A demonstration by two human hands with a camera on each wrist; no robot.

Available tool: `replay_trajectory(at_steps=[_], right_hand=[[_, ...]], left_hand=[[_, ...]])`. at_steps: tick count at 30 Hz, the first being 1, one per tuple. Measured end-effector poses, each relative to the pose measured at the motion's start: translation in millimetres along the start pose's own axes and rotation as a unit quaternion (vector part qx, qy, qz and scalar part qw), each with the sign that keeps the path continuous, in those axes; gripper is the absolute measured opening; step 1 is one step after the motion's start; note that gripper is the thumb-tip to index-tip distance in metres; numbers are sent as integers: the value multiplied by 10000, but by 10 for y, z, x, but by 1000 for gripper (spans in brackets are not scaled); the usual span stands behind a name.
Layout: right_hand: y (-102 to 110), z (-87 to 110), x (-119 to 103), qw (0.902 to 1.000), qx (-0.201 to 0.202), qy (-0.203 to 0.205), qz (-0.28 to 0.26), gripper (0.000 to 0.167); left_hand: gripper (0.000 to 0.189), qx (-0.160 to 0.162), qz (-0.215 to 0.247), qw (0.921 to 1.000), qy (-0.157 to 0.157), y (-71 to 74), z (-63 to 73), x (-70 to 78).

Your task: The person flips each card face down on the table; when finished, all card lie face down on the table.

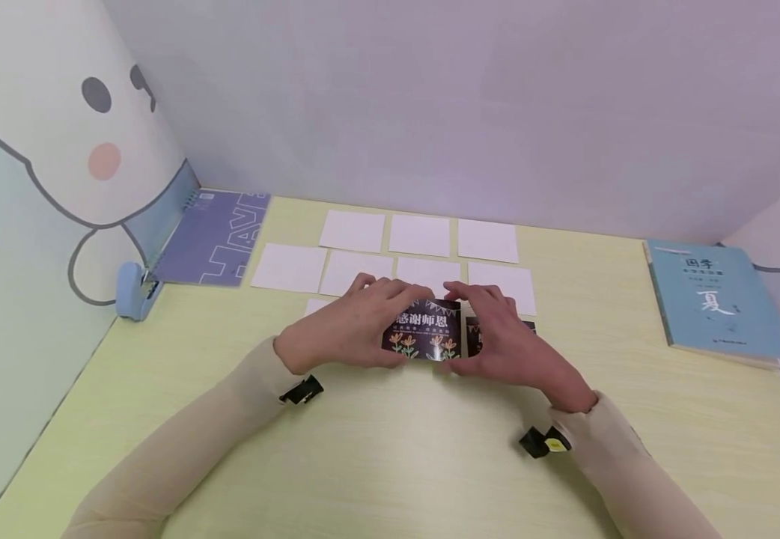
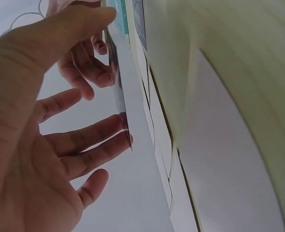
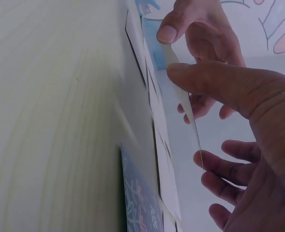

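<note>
A dark greeting card (image 1: 424,329) with white Chinese lettering and orange flowers is held up off the table. My left hand (image 1: 356,322) grips its left part, thumb along the near edge and fingertips at the far edge. On the other side my right hand (image 1: 507,340) pinches the same card the same way. The left wrist view shows the card (image 2: 119,92) nearly edge-on, while its pale back (image 3: 185,94) faces the table in the right wrist view. Another dark card (image 3: 140,198) lies on the table, partly hidden by my right hand in the head view.
Several blank white cards (image 1: 420,236) lie in rows beyond my hands. A purple spiral notebook (image 1: 211,232) and a blue stapler (image 1: 135,292) are at the left. At the right lies a blue book (image 1: 720,299). Walls (image 1: 430,105) enclose the table's back and sides.
</note>
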State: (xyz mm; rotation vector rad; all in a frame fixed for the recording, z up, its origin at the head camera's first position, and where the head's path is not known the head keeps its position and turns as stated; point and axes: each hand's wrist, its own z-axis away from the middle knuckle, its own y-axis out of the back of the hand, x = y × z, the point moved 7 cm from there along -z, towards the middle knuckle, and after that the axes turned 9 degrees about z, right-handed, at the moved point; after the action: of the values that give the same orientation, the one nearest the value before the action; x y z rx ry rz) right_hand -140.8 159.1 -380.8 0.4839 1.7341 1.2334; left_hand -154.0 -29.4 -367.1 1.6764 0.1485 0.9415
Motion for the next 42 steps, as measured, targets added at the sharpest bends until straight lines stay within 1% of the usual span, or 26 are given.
replay_trajectory(at_steps=[5, 10, 14, 17, 19, 21, 25, 29, 31, 34, 37, 39, 42], right_hand=[[28, 8, -6, 10000, 58, 68, -37, 114], [32, 4, 6, 9994, 190, 242, -146, 116], [39, 15, 23, 9986, 240, 319, -355, 119], [49, 30, 40, 9983, 168, 212, -512, 117], [52, 36, 52, 9982, 121, 145, -562, 113], [51, 41, 60, 9980, 83, 98, -613, 109], [44, 42, 64, 9975, 71, 126, -687, 104], [40, 45, 66, 9971, 99, 179, -736, 103], [38, 43, 61, 9968, 107, 229, -755, 104], [36, 37, 52, 9963, 101, 281, -805, 105], [32, 33, 49, 9960, 32, 228, -860, 105], [24, 32, 54, 9962, -38, 158, -860, 104], [13, 28, 54, 9967, -100, 160, -789, 104]], left_hand=[[92, 58, 29, 9999, -119, -31, -15, 14], [92, 133, -29, 9997, -191, -40, -12, 12], [91, 338, -127, 9978, -555, -33, -9, 46], [87, 522, -185, 9947, -870, -17, 0, 85], [85, 620, -189, 9932, -967, -5, 4, 101], [84, 665, -191, 9926, -1002, 0, 8, 110], [85, 715, -40, 9923, -1011, 9, 8, 124], [85, 770, 85, 9920, -996, 21, 1, 132], [83, 842, 228, 9911, -1006, 35, -2, 134], [76, 1061, 662, 9864, -1063, 74, -7, 138], [64, 1338, 1182, 9765, -1205, 119, -2, 157], [57, 1498, 1383, 9704, -1299, 144, 0, 174], [52, 1641, 1554, 9640, -1402, 171, 4, 201]])
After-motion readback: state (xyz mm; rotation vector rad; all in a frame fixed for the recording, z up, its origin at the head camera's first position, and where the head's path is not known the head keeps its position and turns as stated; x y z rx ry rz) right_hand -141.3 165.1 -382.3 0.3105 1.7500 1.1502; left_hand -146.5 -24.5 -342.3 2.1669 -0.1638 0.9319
